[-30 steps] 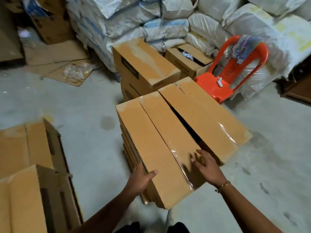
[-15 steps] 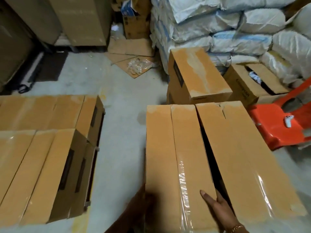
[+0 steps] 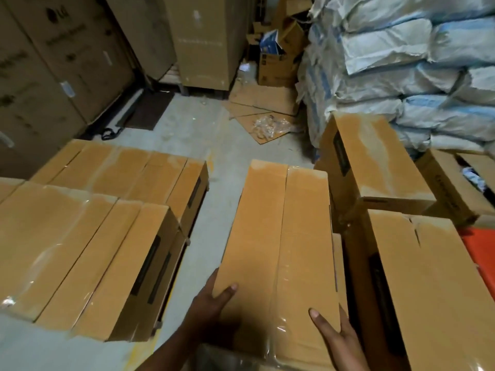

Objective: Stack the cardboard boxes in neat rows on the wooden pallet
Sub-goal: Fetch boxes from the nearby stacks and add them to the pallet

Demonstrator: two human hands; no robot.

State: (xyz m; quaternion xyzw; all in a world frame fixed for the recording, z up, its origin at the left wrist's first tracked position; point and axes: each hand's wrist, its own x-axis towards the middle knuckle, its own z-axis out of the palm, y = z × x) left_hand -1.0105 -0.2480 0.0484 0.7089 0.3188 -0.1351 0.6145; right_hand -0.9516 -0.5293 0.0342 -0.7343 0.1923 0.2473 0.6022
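While the box moves: the box (image 3: pixel 278 236) has drawn away from its neighbour (image 3: pixel 428 290) at 3 o'clock and the view has swung left. The stacked rows (image 3: pixel 93 236) now show at 9 o'clock, so placing looks next.
Hands: left hand (image 3: pixel 211 303) and right hand (image 3: pixel 337 336) are apart, each gripping a near corner of the box.
Pallet: hidden under the rows.
Writing: LG logo on tall cartons (image 3: pixel 59 36) at 11 o'clock; other print is blurred.

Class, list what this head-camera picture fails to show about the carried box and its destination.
Wooden pallet: head view, not seen; the stacked boxes cover whatever they rest on.
Carried box: near end cut off by the bottom edge.
Left hand and right hand: most fingers hidden by the box.
Side labels: blurred, unreadable.
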